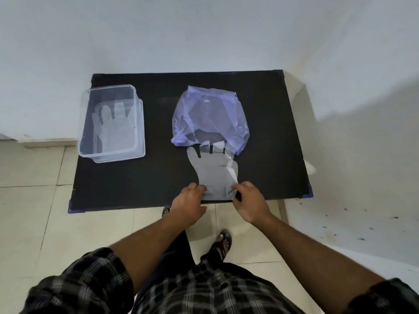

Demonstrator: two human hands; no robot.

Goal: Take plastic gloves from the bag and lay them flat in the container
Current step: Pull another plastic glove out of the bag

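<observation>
- While I stand at the near edge of the black table, my left hand and right hand each pinch a corner of the cuff of a clear plastic glove, fingers closed on the film, nothing else held.
- That glove lies flat on the table, cuff toward me, its fingertips tucked under the mouth of the purple bag just beyond it.
- What could go wrong, as I judge it: the film is thin and clingy, so if I pull unevenly it may drag the bag along, stretch, or fold on itself, and a crease already shows along its right side.
- Carrying it to the left could let it droop or curl, so it lands wrinkled rather than flat.
- Farther left sits the clear container, well apart from the bag; it seems to rest on or in a second clear piece, perhaps its lid, though I cannot tell.
- Inside it at least one glove in the container lies flat, fingers pointing away from me.
- Whether more gloves remain in the bag I cannot make out through the plastic.
</observation>
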